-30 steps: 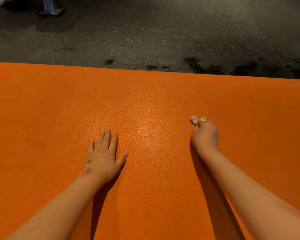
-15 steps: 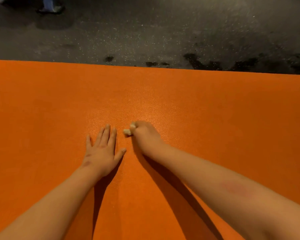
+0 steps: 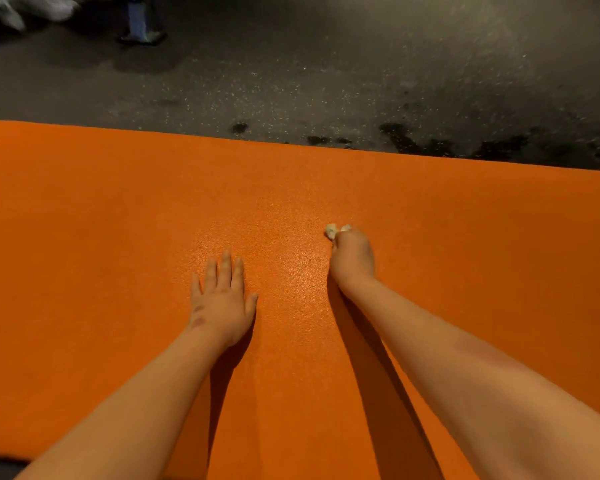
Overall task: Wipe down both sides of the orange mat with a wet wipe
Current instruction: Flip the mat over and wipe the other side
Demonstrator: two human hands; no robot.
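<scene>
Orange textured foam mat (image 3: 118, 220) is lying flat on the dark speckled floor (image 3: 291, 74), filling most of the view. Near the mat's middle, the right hand (image 3: 354, 258) is pressing down, fingers curled tight around a crumpled white wet wipe (image 3: 335, 231). Left of it, well apart, the left hand (image 3: 222, 299) is resting palm-down on the mat, fingers spread and holding nothing.

Dim, warm light; soft forearm shadows.

Left hand (image 3: 222, 299) flat on mat (image 3: 84, 237), right hand (image 3: 354, 258) beside, floor (image 3: 326, 71) beyond.
</scene>
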